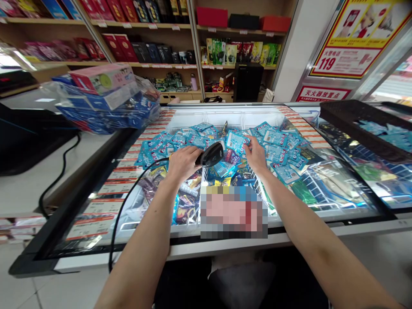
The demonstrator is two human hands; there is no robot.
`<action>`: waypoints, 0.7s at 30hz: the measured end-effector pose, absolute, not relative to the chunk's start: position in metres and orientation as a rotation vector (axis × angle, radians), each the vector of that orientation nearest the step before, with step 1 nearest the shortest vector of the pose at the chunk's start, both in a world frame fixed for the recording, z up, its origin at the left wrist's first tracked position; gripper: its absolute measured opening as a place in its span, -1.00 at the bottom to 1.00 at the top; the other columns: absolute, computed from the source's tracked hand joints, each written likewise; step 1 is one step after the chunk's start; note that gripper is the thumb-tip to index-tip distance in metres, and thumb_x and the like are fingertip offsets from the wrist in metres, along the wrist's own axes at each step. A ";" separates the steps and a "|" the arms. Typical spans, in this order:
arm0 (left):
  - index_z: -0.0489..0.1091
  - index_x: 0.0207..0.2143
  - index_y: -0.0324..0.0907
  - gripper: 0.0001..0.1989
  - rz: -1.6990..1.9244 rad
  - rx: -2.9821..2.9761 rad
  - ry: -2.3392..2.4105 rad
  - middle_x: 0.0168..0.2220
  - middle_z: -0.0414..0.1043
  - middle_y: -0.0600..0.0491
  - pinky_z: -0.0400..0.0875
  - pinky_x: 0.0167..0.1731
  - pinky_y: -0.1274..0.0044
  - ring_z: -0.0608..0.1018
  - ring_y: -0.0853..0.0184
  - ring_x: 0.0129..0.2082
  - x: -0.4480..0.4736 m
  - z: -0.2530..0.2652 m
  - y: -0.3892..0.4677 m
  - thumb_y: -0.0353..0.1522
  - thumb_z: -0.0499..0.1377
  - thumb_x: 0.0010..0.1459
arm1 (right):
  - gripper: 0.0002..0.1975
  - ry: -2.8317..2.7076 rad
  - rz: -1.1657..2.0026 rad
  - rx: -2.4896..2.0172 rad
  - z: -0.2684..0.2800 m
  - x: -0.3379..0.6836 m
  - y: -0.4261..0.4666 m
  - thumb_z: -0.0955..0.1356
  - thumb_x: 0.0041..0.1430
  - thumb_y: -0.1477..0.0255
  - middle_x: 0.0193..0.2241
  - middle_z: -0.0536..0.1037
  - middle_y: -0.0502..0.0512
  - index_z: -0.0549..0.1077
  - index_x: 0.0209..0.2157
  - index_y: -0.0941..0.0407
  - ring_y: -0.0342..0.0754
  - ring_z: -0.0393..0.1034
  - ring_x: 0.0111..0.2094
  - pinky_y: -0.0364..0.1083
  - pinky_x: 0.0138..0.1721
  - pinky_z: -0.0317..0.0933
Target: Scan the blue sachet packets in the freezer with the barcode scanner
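Nearest the camera, two bare forearms (146,229) reach over the near edge of a glass-topped chest freezer (225,253). The left hand (186,162) is curled around the handle of a handheld scanner (213,154), above the middle of the freezer; the scanner's head points away from that hand, its long axis slanting toward the far right corner. The head is smooth black plastic, a rounded oval with a small pale mark, and a thin black cable (119,214) loops from the hand down past the near edge, left of centre. Just beyond the head, the right hand (254,152) pinches the right end of a blue packet (237,141) between thumb and fingers. The packet is flat, rectangular and glossy, with white print, its long axis running roughly parallel to the far edge. Similar crinkled packets (278,148) lie overlapping on both sides of the hands, toward the far edge. Near the far left corner sit boxes (106,96) in clear, wrinkled plastic; a dark basket (341,116) stands near the far right corner.
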State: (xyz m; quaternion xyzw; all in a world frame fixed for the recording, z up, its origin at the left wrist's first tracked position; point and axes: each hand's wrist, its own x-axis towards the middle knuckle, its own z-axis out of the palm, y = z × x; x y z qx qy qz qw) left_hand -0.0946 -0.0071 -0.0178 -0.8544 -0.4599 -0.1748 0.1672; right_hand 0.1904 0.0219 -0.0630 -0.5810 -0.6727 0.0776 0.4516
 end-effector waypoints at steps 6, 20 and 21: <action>0.44 -0.12 -0.12 -0.72 -0.583 -2.365 -1.359 -0.22 0.51 -0.04 0.32 -0.27 0.42 0.51 0.16 -0.15 -0.103 -0.018 -0.005 -0.30 0.11 0.12 | -0.61 -1.661 0.035 -1.412 -0.059 0.189 0.017 0.10 0.30 0.40 -0.17 0.49 0.14 0.31 0.09 0.07 -0.01 0.39 -0.22 -0.01 -0.10 0.25; 0.43 -0.16 -0.14 -0.73 -0.586 -2.157 -1.548 -0.25 0.48 -0.07 0.30 -0.29 0.41 0.50 0.13 -0.17 -0.114 -0.014 -0.004 -0.28 0.16 0.07 | -0.50 -1.419 -0.370 -1.972 -0.050 0.210 0.009 0.24 0.16 0.19 0.18 0.18 0.37 0.35 0.05 0.19 0.29 -0.05 0.19 0.26 0.08 0.00; 0.42 -0.16 -0.14 -0.74 -0.585 -2.147 -1.555 -0.24 0.47 -0.07 0.29 -0.29 0.41 0.50 0.13 -0.17 -0.115 -0.014 -0.004 -0.28 0.16 0.07 | -0.51 -1.416 -0.383 -1.997 -0.051 0.211 0.009 0.24 0.16 0.21 0.22 0.12 0.38 0.35 0.04 0.20 0.31 -0.10 0.21 0.28 0.09 -0.02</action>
